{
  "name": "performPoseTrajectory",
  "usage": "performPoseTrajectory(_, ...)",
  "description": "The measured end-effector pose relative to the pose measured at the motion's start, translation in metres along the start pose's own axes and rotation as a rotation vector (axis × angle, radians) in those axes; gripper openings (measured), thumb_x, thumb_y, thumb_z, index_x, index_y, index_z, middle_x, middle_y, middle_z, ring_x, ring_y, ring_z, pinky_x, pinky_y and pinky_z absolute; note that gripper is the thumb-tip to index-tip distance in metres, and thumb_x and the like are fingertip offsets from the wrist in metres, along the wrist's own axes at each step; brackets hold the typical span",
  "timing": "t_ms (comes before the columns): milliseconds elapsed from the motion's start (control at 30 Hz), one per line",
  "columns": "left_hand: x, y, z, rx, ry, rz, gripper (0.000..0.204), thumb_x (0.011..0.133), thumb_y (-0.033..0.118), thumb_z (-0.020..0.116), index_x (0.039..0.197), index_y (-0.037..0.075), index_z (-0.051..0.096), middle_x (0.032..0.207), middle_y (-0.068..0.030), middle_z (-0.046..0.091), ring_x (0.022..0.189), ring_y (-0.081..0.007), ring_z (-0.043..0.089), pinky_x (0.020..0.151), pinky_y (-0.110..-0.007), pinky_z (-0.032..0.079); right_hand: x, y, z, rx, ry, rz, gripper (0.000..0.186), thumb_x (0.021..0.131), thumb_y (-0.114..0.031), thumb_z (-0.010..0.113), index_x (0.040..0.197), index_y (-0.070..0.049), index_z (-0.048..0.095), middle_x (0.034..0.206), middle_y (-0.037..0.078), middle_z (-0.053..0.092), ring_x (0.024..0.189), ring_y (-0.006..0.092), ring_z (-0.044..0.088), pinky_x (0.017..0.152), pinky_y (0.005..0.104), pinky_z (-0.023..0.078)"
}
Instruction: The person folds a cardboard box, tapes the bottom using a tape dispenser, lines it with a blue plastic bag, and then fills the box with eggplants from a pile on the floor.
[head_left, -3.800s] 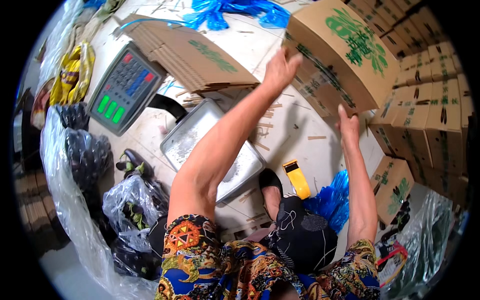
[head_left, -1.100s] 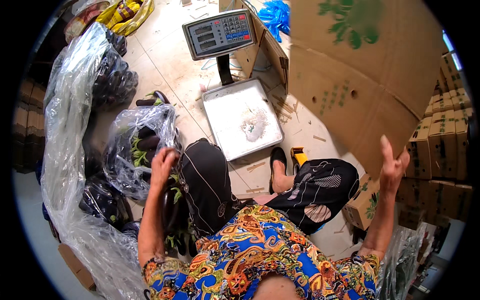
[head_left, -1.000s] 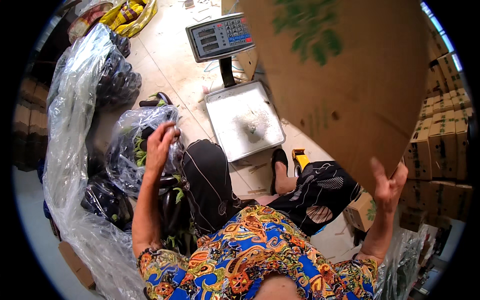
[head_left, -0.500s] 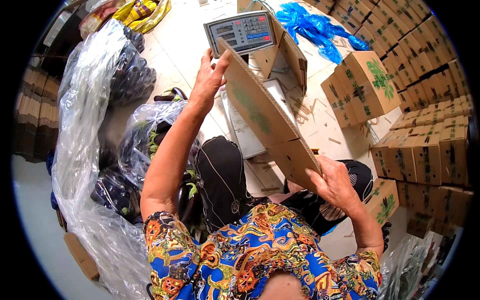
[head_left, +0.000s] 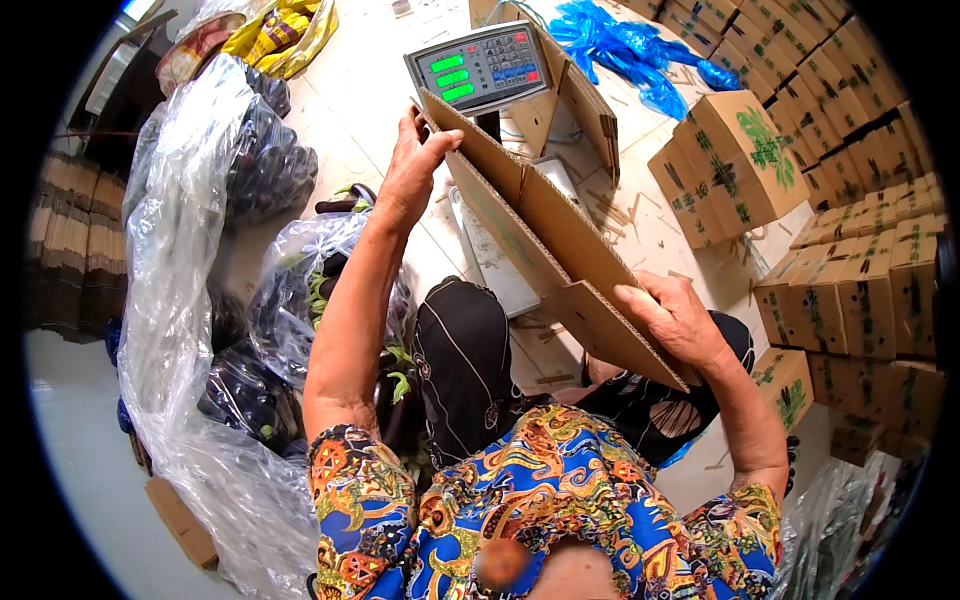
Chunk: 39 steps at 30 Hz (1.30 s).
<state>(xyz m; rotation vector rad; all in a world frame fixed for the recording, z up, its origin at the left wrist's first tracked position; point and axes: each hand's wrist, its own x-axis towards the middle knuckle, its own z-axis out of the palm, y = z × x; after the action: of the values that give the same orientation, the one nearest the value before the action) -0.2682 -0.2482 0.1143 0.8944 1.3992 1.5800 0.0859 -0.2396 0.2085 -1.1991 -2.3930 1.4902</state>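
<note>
"One half-opened corrugated carton point(head_left: 565, 225), stiff-sided; held how?"

"Slantwise before the metal scale pan point(head_left: 502, 268), pinched at the upper rim by the left hand point(head_left: 405, 175), clasped along the lower edge by the right hand point(head_left: 680, 318)."

"And hard to make out?"

"Most of the pan, behind the carton; glossy eggplants point(head_left: 268, 170), half-veiled by crinkled clear plastic sheeting point(head_left: 170, 210)."

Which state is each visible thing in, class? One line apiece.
Held carton: partly open
Left hand: gripping the carton's far end
Right hand: gripping its near end
Scale display: lit green
Blue plastic: crumpled
Boxes at right: stacked
Clear bag: holding eggplants
</note>
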Motion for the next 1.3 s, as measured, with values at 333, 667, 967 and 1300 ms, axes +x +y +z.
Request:
performPoseTrajectory(333, -0.009, 0.029, -0.038, 0.279, 0.027, 0.04, 0.023, 0.083, 0.019, 0.062, 0.098, 0.002, 0.059, 0.093, -0.0035, 0.058, 0.092, -0.011, 0.05, 0.084, -0.026, 0.038, 0.058, 0.007, -0.039, -0.423, 0.215, -0.135, 0.025, 0.095, -0.021, 0.058, 0.09, 0.004, 0.06, 0.074, 0.028, 0.059, 0.07, 0.0463, 0.059, 0.061, 0.0506, 0.046)
performPoseTrajectory(667, -0.048, 0.065, -0.004, 0.738, -0.685, -0.158, 0.027, 0.072, 0.02, 0.068, 0.071, -0.002, 0.052, 0.061, -0.0044, 0.049, 0.063, -0.0116, 0.048, 0.059, -0.032, 0.042, 0.145, -0.004, -0.031, -0.718, 0.139, -0.308, 0.028, 0.097, -0.029, 0.058, 0.088, -0.003, 0.062, 0.073, 0.023, 0.065, 0.074, 0.0417, 0.066, 0.068, 0.0494, 0.053)
performPoseTrajectory(967, -0.019, 0.024, 0.039, 0.543, -1.029, -0.543, 0.034, 0.087, 0.033, 0.074, 0.086, 0.0, 0.072, 0.072, -0.0081, 0.07, 0.062, -0.0168, 0.067, 0.057, -0.029, 0.054, 0.15, 0.009, -0.04, -0.829, 0.163, -0.419, 0.023, 0.095, -0.028, 0.059, 0.092, -0.006, 0.06, 0.074, 0.017, 0.066, 0.073, 0.0376, 0.066, 0.066, 0.0477, 0.052)
performPoseTrajectory(1300, -0.025, 0.009, 0.026, 0.499, -0.971, -0.533, 0.031, 0.094, 0.03, 0.067, 0.081, 0.001, 0.066, 0.076, -0.0073, 0.072, 0.068, -0.0137, 0.07, 0.061, -0.026, 0.055, 0.091, -0.005, -0.069, -0.571, 0.375, -0.829, 0.016, 0.093, -0.015, 0.062, 0.103, -0.003, 0.065, 0.097, 0.015, 0.069, 0.091, 0.0349, 0.065, 0.08, 0.0409, 0.053)
